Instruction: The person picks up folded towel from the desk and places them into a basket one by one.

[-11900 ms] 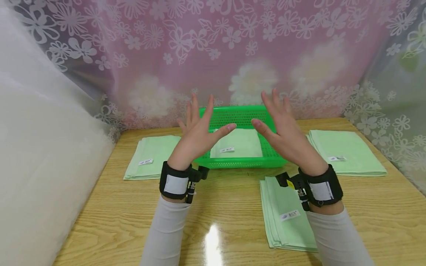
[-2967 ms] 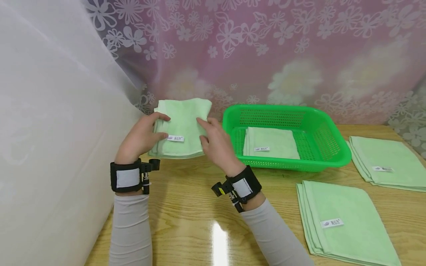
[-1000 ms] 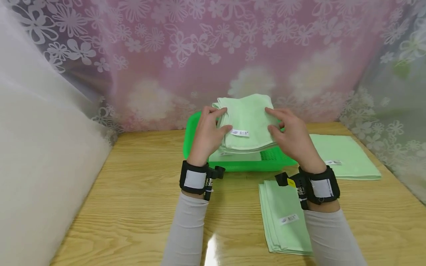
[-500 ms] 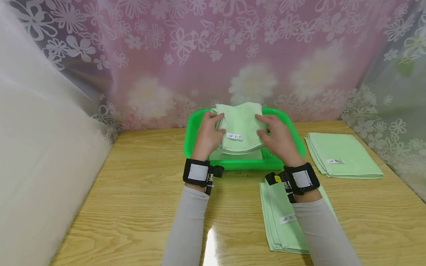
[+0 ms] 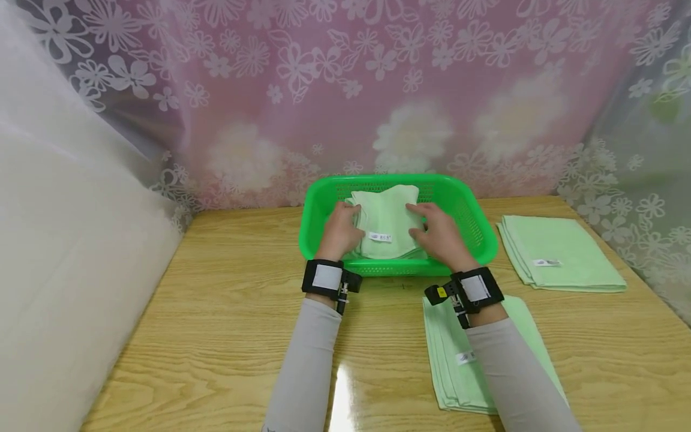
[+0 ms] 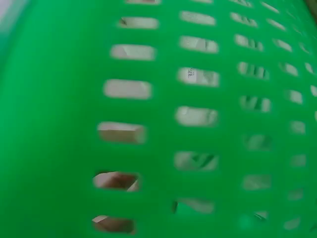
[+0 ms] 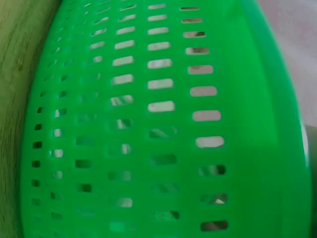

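Pink floral curtain (image 5: 345, 90) across the back, white sheet (image 5: 65, 240) down the left side. Below, wood-grain table (image 5: 227, 336), a streak of glare near its front edge. Green basket (image 5: 396, 269) stands on it against the curtain side; its slotted wall fills both wrist views, hands unseen there. Two grey sleeves (image 5: 305, 369) reach in from the front, the right one passing over the near cloth (image 5: 453, 384), which lies folded on the table. Far cloth (image 5: 564, 249), also folded, flat on the table just right of the basket. Held cloth (image 5: 391, 210), pale green, folded, inside the basket, top edge wavy; sliver of pale green beneath its lower right corner. Left hand (image 5: 340, 233) pinches its left edge, right hand (image 5: 439, 235) its right edge; thumbs and forefingers on top, remaining fingers mostly hidden. Black wristband (image 5: 327, 277) on each arm. Small white label (image 5: 379, 237) at the held cloth's lower left.
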Tool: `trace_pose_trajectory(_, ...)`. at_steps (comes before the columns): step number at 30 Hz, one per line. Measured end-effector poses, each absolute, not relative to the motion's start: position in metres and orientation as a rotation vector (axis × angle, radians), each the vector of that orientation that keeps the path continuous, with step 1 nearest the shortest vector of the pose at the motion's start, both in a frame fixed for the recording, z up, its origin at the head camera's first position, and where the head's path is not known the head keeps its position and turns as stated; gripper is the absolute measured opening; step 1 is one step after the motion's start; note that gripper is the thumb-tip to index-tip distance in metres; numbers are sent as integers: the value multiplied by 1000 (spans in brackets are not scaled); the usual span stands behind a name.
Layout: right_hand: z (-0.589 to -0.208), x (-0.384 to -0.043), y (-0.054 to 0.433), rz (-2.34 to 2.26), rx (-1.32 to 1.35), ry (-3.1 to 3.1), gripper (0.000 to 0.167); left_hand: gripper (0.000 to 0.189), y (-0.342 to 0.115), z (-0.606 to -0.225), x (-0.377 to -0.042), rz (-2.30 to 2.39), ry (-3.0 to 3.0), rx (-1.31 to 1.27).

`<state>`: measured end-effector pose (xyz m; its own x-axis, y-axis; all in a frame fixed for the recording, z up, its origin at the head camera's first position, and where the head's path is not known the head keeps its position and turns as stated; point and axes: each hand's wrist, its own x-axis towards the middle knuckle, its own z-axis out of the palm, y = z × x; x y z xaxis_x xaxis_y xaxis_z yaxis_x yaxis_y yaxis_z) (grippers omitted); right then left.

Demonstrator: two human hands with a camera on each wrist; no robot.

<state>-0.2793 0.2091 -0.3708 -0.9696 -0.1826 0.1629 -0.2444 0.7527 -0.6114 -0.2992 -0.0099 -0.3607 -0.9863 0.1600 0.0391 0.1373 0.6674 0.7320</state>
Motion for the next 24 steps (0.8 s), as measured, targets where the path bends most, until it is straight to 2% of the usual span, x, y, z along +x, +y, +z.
trace_pose_trajectory(24,-368,-278,208,930,388,-2955,55,63,-19,-365,-298,1136,2856,246)
